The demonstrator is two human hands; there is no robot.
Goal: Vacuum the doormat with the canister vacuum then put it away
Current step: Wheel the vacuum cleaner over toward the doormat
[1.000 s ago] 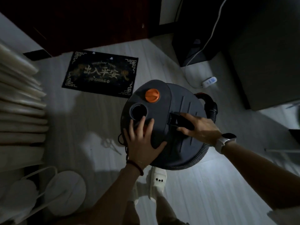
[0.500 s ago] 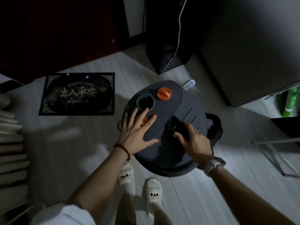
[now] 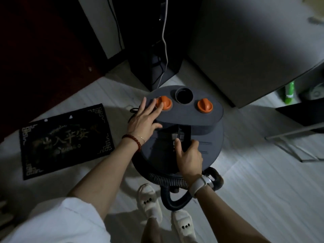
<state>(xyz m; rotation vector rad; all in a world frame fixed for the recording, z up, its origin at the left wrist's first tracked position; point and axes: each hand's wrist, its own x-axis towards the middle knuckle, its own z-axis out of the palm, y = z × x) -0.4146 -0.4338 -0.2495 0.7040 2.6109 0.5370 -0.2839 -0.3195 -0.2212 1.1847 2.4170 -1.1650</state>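
on floor by doormat (image 3: 64,139): canister vacuum (image 3: 182,130) being positioned; left hand (image 3: 145,118) flat on lid, right hand (image 3: 188,156) grips handle. next: hose needs attaching, prob.

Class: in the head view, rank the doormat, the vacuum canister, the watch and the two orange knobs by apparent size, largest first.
1. Vacuum canister and doormat: alike; canister nearer, so unranked.
2. Watch.
3. Left orange knob and right orange knob: alike.

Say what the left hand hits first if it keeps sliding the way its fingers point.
Likely the near orange knob: the left hand lies flat on the vacuum lid, fingertips already at that knob's edge. Whether they touch it is unclear.
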